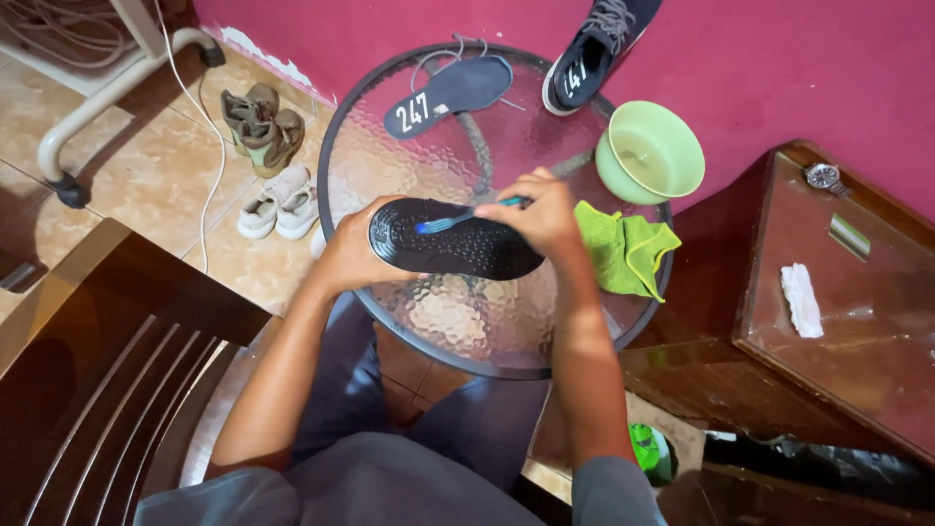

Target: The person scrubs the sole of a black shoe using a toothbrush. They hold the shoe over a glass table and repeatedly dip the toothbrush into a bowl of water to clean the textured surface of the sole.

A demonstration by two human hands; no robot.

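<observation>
Knees sit under the glass table [390,146]. Left hand [349,255] clasps a black shoe [458,248] sole-up above it; right hand [541,214] grips a toothbrush [463,216] with its bristles on the sole.

On the table [390,166], a shoe [458,248] is held near the front edge, a toothbrush [458,218] laid on it. An insole [448,94] lies behind it, a bowl [651,154] and cloth [623,251] to its right.
</observation>
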